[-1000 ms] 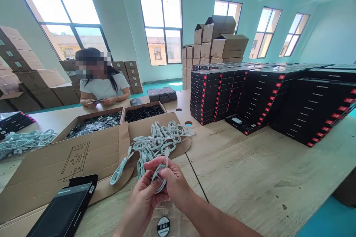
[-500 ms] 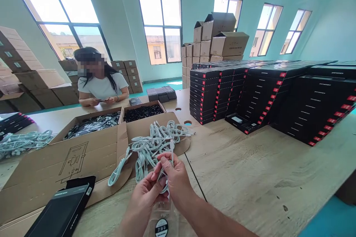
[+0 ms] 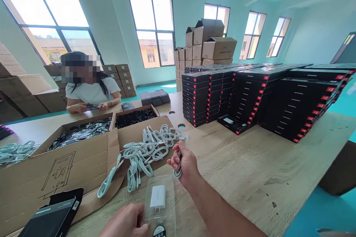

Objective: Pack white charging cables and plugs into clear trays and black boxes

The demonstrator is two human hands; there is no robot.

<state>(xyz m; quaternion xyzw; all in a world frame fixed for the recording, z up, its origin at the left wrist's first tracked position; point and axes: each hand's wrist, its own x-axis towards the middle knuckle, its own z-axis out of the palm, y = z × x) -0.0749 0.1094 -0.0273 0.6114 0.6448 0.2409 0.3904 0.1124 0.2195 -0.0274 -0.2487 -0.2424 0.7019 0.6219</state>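
A coiled white charging cable [image 3: 178, 172] is held in the closed fingers of my right hand [image 3: 187, 164], raised just above the table. At the bottom of the view my left hand [image 3: 125, 222] pinches the left edge of a clear plastic tray [image 3: 169, 207]. Inside that tray lies a white charger plug [image 3: 158, 197], prongs toward me. Below the plug is a round black label [image 3: 159, 231], partly cut off by the frame. Just beyond the tray, a pile of coiled white cables [image 3: 150, 142] rests on a cardboard flap.
An open black box [image 3: 52, 213] lies at the lower left on cardboard [image 3: 91, 163]. Behind are cartons of dark flat pieces [image 3: 80, 133] and small black parts [image 3: 136, 117]. Stacked black boxes [image 3: 205, 98] stand at the right. A person [image 3: 91, 90] sits across the table.
My hands have come apart. The right moved right, keeping the coiled cable; the left let go of it and dropped to the tray's left edge. The view has turned slightly right.
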